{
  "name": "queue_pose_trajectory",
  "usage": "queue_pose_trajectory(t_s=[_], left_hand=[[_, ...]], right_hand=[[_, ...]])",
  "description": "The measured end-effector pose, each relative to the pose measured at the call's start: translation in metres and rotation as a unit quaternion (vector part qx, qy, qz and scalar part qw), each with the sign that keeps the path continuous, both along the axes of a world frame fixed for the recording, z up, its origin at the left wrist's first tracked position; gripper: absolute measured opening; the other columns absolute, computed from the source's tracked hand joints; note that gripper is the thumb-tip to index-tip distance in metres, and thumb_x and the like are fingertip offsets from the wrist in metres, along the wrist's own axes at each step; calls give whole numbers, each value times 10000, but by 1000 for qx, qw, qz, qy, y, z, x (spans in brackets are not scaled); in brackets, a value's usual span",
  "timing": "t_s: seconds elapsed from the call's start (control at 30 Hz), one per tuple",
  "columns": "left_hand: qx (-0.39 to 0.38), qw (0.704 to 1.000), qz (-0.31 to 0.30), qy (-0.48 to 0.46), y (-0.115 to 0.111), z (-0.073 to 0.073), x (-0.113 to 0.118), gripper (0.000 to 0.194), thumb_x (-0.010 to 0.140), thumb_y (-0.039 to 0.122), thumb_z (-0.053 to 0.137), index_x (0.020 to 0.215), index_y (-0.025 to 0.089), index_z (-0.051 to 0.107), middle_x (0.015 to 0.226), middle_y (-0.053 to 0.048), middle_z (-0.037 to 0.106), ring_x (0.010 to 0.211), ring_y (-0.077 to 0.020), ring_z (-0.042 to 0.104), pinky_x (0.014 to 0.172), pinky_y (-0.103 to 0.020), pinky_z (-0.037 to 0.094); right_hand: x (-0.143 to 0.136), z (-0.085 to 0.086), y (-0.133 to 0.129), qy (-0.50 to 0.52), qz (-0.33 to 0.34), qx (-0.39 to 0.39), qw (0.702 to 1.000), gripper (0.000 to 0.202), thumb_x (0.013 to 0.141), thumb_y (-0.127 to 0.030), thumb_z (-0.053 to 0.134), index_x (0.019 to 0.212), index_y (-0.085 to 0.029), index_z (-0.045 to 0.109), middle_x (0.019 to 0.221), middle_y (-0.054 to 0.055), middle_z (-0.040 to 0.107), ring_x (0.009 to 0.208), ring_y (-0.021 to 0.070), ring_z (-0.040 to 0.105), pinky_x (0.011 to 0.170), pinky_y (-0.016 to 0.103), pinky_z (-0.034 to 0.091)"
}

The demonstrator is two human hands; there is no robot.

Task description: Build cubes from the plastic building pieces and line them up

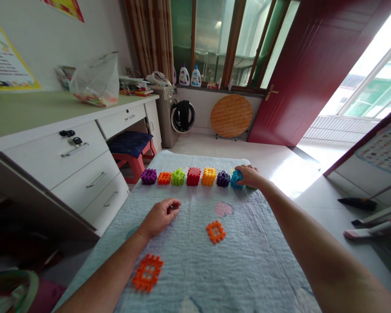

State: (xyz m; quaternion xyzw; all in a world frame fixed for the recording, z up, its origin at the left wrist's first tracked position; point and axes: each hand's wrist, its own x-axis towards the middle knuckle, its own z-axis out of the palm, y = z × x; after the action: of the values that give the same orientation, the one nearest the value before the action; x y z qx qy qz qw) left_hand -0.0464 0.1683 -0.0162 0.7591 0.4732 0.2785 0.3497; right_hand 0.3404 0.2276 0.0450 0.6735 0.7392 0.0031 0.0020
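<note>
Along the far side of the cloth-covered table stands a row of small stacks of plastic interlocking building tiles. From the left come a purple stack (149,176), an orange stack (164,178), a lime green stack (178,176), a red stack (193,176), a yellow stack (209,176) and a dark purple stack (223,178). My right hand (248,175) grips the blue stack (236,179) and partly hides a green stack (251,188). My left hand (163,216) rests on the cloth, fingers curled, nothing seen in them. Two orange square tiles (216,232) lie flat nearer me.
A light blue quilted cloth (189,269) covers the table. On the left is a white desk (68,156) with drawers, and a stool (130,145) stands under it. Beyond are a washing machine (169,113), a round wooden tabletop (231,115) and a red door (313,65).
</note>
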Motion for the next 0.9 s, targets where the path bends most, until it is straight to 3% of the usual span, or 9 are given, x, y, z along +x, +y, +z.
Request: queue_pose_trajectory(t_s=[0.1,0.2,0.27,0.33,0.43,0.5,0.6,0.73,0.9], left_hand=[[3,1000,-3,2,0,2,0,254,779,306,541,968,180,653,898,-36,680,733,-164,605,686,-257,476],[2,1000,-4,1,-1,3,0,252,769,304,547,960,182,658,889,-33,680,714,-161,597,670,-254,472],[2,1000,-1,-3,-1,3,0,254,760,309,554,953,184,662,880,-31,680,708,-161,595,660,-254,471],[1,1000,2,-9,-1,3,1,256,750,314,565,944,183,666,873,-32,681,709,-162,594,658,-255,472],[-9,1000,8,-24,-1,2,2,264,731,323,589,933,175,670,867,-37,682,701,-156,587,656,-255,474],[-26,999,14,-42,-1,2,2,279,724,339,599,933,169,670,848,-38,677,683,-148,576,635,-248,473],[-50,996,17,-70,-1,2,2,308,723,364,605,943,156,664,811,-34,661,663,-137,563,601,-235,465],[-71,993,12,-89,1,2,-1,319,725,371,617,949,147,652,821,-34,654,683,-138,566,623,-243,462],[-111,984,-5,-137,4,4,-8,337,718,375,645,962,142,635,872,-47,665,792,-162,606,736,-278,475]], right_hand=[[0,8,-7,6,-6,14,1000,757,627,-395,702,1326,-241,457,1301,110,512,1158,356,420,926,464,334],[-8,22,-25,46,-11,91,995,764,649,-392,702,1346,-238,428,1342,118,468,1183,361,394,939,482,332],[-23,30,-44,98,3,151,984,645,694,-377,677,1293,-242,479,1289,114,503,1161,345,419,929,476,350],[-45,33,-68,164,58,139,975,441,748,-344,637,1169,-234,561,1171,94,563,1071,279,495,908,415,386],[-84,21,-105,223,165,-37,960,272,759,-291,630,1020,-216,611,971,51,606,863,188,568,786,317,445],[-106,8,-124,209,219,-109,947,345,704,-309,687,1025,-211,609,1001,60,584,908,203,552,809,334,442],[-123,-8,-137,168,236,-111,951,417,595,-319,758,967,-197,615,978,72,554,972,251,503,841,377,423],[-123,-18,-134,193,229,-82,950,298,647,-287,699,913,-191,605,891,45,546,870,201,506,830,340,407],[-130,-34,-130,239,187,-4,953,365,700,-407,666,990,-196,596,907,43,548,860,196,509,828,337,391]])
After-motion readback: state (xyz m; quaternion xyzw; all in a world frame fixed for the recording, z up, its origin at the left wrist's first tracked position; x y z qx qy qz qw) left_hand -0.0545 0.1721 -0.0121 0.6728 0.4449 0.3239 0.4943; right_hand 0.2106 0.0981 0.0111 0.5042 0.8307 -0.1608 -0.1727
